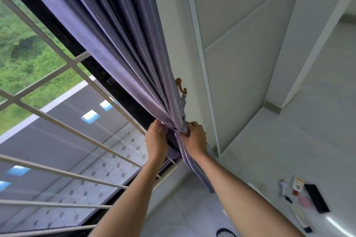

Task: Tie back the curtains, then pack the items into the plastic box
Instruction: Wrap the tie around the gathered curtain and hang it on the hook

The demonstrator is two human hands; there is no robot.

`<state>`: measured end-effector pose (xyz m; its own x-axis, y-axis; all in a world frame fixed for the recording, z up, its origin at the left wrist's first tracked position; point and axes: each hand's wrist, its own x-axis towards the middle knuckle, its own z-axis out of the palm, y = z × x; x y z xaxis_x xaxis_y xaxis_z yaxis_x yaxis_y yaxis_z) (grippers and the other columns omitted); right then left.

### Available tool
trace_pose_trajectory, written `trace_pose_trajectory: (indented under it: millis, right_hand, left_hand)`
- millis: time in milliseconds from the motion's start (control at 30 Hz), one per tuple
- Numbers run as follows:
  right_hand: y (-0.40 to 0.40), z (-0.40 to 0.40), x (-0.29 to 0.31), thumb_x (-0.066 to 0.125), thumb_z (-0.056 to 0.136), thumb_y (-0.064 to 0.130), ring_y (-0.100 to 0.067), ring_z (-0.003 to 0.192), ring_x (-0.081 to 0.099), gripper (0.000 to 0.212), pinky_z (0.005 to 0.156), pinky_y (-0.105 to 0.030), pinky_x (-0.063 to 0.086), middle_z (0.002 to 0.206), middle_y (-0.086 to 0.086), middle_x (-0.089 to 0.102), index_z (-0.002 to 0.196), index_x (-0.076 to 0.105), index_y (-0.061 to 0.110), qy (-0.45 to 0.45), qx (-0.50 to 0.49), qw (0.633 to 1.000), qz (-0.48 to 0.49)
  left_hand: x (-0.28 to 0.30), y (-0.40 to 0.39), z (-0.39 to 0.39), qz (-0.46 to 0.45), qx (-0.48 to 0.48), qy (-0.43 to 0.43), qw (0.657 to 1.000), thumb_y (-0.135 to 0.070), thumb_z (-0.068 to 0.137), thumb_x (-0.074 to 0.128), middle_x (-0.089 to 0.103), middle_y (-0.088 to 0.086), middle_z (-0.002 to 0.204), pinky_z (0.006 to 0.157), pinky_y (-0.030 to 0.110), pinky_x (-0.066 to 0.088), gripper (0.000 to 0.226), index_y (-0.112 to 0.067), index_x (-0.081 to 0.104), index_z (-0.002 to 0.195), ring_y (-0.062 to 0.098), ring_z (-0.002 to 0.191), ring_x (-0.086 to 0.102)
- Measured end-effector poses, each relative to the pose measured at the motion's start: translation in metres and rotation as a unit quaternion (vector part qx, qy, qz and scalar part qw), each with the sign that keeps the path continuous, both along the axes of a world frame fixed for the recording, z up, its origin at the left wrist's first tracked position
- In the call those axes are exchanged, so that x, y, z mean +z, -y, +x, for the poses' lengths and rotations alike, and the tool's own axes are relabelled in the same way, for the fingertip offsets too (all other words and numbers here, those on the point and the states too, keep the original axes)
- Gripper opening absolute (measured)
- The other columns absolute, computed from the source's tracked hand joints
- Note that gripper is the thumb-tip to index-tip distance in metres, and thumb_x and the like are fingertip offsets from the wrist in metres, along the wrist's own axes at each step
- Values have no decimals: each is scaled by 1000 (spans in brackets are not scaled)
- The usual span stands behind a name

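**Both hands gathering a lilac curtain beside the window**

The lilac curtain (123, 50) hangs in deep folds from the upper left and narrows to a gathered waist at centre, just left of a white wall panel (240, 54). The left hand (156, 140) grips the window side of the gathered fabric, fingers curled into the folds. The right hand (194, 136) is clamped on the opposite side of the same bunch, fingers wrapped round the cloth at the waist; the two hands lie close together with the fabric between them. A tie-back of the same lilac cloth (183, 106) runs up from the gathered waist to a small brown hook (180, 84) fixed to the wall just above the hands. Below the hands the curtain's tail (200, 171) falls loose, passing beneath the right forearm toward the floor.

Behind the curtain stands a dark window frame (63, 34) crossed by pale metal bars (57, 121); beyond these, green vegetation (25, 48) and a grey roof (63, 140) are visible.

At lower right, well apart from the curtain, small items lie on the pale floor (317, 121): a black rectangular object (316, 198), a round pink object (306, 202), a white and yellow pack (298, 184), and a pale handled tool (282, 186). Their detail is too blurred to identify further.
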<state>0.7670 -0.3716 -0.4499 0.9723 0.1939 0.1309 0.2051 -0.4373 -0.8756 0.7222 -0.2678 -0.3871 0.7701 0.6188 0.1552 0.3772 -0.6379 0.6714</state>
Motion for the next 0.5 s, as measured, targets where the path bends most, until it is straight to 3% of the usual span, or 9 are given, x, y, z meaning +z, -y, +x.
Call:
trace_pose_trajectory:
  millis: [67, 167, 233, 300, 433, 500]
  right_hand:
    - [3, 1, -2, 61, 81, 51, -23, 75, 58, 36, 68, -41, 53, 85, -1, 64, 93, 66, 18, -29, 0, 999, 14]
    - [15, 4, 0, 68, 80, 44, -19, 75, 61, 29, 68, -25, 53, 82, 0, 64, 89, 65, 16, -79, 3, 996, 46]
    - [25, 4, 5, 72, 81, 37, -16, 73, 63, 22, 63, -10, 45, 81, -1, 65, 83, 62, 17, -111, 15, 992, 57]
    - [32, 5, 8, 73, 80, 36, -16, 74, 64, 21, 63, -13, 44, 81, -2, 67, 79, 59, 20, -135, 32, 989, 61]
    - [35, 7, 9, 73, 81, 35, -15, 76, 62, 21, 62, -6, 39, 85, 0, 64, 85, 62, 17, -148, 46, 987, 51]
    - [36, 7, 10, 72, 82, 33, -14, 75, 60, 20, 59, -5, 37, 85, 1, 62, 84, 60, 17, -144, 41, 988, 48]
  left_hand:
    - [5, 13, 9, -100, 31, 41, 994, -1, 90, 48, 64, -6, 82, 60, 13, 44, 17, -13, 60, 90, 8, 74, 58]
    - [5, 26, 17, -251, 99, 84, 959, -6, 89, 56, 63, -6, 93, 70, 23, 51, 21, -16, 46, 104, 7, 83, 62]
    - [0, 26, 25, -374, 130, 73, 915, -6, 85, 63, 63, 0, 87, 71, 28, 52, 21, -12, 48, 99, 14, 81, 62]
    - [0, 29, 33, -461, 124, 39, 878, -2, 85, 53, 61, 9, 79, 66, 31, 48, 5, -5, 57, 89, 22, 74, 57]
    - [15, 33, 46, -651, 117, 87, 745, -13, 96, 38, 53, 6, 74, 65, 28, 43, 23, -11, 52, 78, 17, 67, 50]
    - [17, 28, 49, -692, 95, 117, 706, -15, 92, 41, 55, 8, 77, 70, 31, 45, 17, -12, 55, 83, 20, 71, 52]
